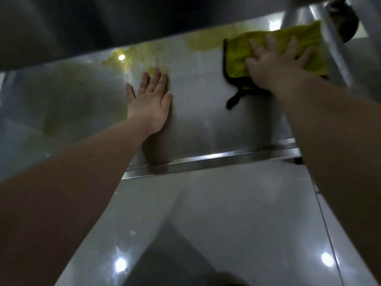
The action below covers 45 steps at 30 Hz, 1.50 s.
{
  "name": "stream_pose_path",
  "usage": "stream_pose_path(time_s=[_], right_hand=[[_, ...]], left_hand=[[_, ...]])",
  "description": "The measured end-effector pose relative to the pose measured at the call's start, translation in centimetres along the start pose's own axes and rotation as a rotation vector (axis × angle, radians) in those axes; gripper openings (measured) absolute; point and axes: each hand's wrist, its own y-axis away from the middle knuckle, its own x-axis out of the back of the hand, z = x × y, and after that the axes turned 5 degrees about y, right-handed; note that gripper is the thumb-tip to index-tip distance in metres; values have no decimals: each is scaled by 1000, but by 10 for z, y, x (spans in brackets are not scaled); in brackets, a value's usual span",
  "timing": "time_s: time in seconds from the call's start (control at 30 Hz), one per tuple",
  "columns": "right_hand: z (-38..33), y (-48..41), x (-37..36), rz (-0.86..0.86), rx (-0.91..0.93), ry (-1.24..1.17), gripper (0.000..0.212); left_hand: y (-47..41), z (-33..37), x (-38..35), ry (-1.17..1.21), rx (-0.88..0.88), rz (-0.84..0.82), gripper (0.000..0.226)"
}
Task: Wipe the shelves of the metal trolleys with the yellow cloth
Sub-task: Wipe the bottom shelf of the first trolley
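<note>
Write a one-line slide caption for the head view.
Right hand presses the yellow cloth on the metal trolley shelf; left hand rests flat beside it.

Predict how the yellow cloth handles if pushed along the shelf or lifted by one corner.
Probably floppy: the yellow cloth lies flat under the right hand, its black loop lying limp, so lifted by a corner it should drape. Likely slides easily: the metal shelf looks smooth and glossy. It may bunch when pushed unless spread fingers pin it.

Two hands show: one left hand [150, 100] and one right hand [276, 65]. There is one yellow cloth [237, 56], one metal shelf [206, 112] and one wheel [344, 19].
</note>
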Motion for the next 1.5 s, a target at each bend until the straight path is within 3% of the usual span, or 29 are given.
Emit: stream_pose_path(time_s=[0.13,0.27,0.33,0.5,0.63,0.7,0.83,0.97,1.03,1.2,1.3,1.4,1.5], right_hand=[[-105,35,-15,9,343,54,57],[-114,40,-23,95,420,49,56],[-85,22,-17,131,376,19,59],[32,-13,-3,115,63,4,64],[23,5,-5,87,-82,1,60],[-19,28,-9,80,-7,-1,58],[-92,95,-32,112,332,53,55],[-74,98,-35,137,396,41,55],[-43,78,-30,148,330,39,55],[57,48,-20,102,-34,38,58],[58,59,-19,83,-148,-41,58],[2,98,-28,83,-19,-51,57],[-75,162,-51,78,302,22,56]], left_hand=[[3,-3,-1,85,34,74,60],[2,-4,-1,113,149,122,62],[0,-3,0,69,169,85,59],[-3,-2,-1,20,154,48,57],[-3,0,-2,-3,154,20,56],[-3,2,-1,-1,154,7,56],[0,1,0,7,149,20,56],[3,0,0,28,137,36,56],[3,0,1,41,141,31,55],[1,-1,1,34,128,12,55],[1,-1,0,12,118,14,55],[4,1,-1,-17,117,10,55],[3,0,-1,-11,124,6,54]])
